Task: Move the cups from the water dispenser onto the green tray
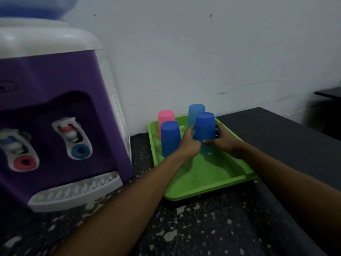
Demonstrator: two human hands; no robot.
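The dispenser (55,111) ran off the left edge, its bottle (39,6) cut by the top. The hands (190,143) hid the dark blue cup's (204,126) rim. The pale blue cup (196,112) stood half hidden behind it.

A: What can you make out of the person?

B: 2 bare forearms and 2 hands, nothing else of the body.

A: Any sleeves?

B: None shows; both arms are uncovered right up to the picture's lower edge.

A: Anything worn on the bare left hand (190,143) or the bare right hand (226,143)?

B: Too dim and blurred to tell at the wrists and fingers.
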